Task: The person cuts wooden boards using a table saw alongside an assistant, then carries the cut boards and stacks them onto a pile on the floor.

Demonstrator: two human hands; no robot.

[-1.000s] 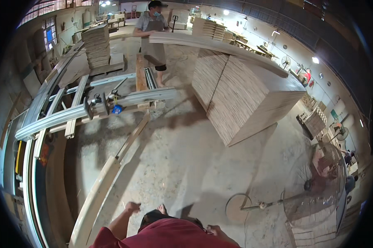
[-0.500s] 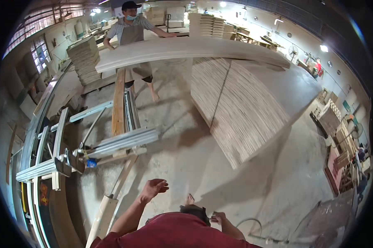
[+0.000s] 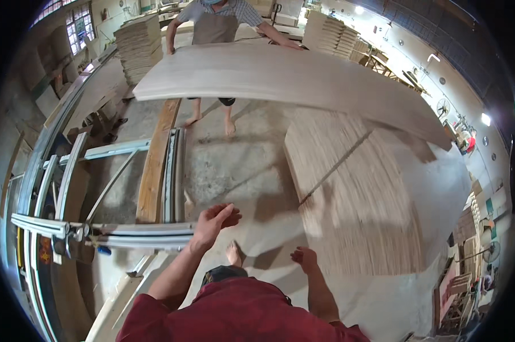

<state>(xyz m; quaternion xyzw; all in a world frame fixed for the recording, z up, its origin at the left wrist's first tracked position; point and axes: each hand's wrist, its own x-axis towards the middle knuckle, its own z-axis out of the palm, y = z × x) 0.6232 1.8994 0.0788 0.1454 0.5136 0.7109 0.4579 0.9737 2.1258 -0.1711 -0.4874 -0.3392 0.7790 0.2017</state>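
My left hand (image 3: 216, 223) is out over the floor in front of me, fingers loosely bent and apart, holding nothing. Lower and to the right, my right hand (image 3: 305, 258) is also empty with half-curled fingers, beside the near side of a tall stack of thin wooden sheets (image 3: 349, 188). Ahead of both hands, a large pale sheet of plywood (image 3: 280, 68) is held up by a co-worker (image 3: 215, 25) at its far edge. Its right part extends above the stack; its left end is over a wooden beam (image 3: 157, 165).
Metal rails (image 3: 138, 235) form a frame at my left, with a white bar (image 3: 72, 176) across it. Another board pile (image 3: 138, 48) stands behind at the far left, and one more (image 3: 329, 31) at the back. A wall fan (image 3: 443, 107) hangs at the right.
The sheet has come nearer, with its right end swung toward me. I have moved forward; both my hands are further out, and the right one has come up from beside my body.
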